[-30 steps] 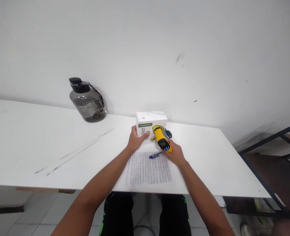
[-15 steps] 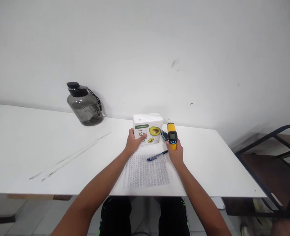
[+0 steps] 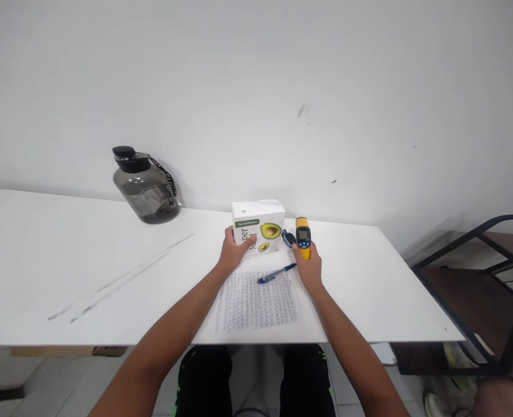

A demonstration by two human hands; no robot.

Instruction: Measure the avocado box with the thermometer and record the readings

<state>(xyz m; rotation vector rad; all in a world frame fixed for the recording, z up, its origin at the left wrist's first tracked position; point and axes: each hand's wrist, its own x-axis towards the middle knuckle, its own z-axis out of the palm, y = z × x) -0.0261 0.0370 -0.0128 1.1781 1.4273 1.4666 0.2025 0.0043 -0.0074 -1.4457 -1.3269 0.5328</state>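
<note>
Left hand: your left hand [image 3: 233, 251] closes around the left side of the box, thumb flat across the printed front, the other fingers mostly hidden; the grip probably steadies it.
Box: the white box [image 3: 261, 227], printed with avocados and a green label, is beyond the sheet, toward the wall [image 3: 256, 92], its front facing you. Whether its base rests on the worktop [image 3: 121, 260] is hard to tell.
Right hand: your right hand [image 3: 309, 267] is wrapped around the handle of a yellow-and-black handheld device, thumb along its left side.
Handheld device: the device [image 3: 303, 236] is just right of the box, apart from it, nose toward the wall. Its small screen and blue buttons face you, likely so you can read them.
Dark object: a small dark object [image 3: 288, 238] lies between box and device; what it is, you cannot make out.
Pen and sheet: a blue pen [image 3: 277, 274] slants across the top of a closely marked sheet [image 3: 256, 307], both within easy reach, it seems, in front of you.
Bottle: a large grey see-through bottle [image 3: 145, 191] is well apart on the left, near the wall, presumably out of your way.
</note>
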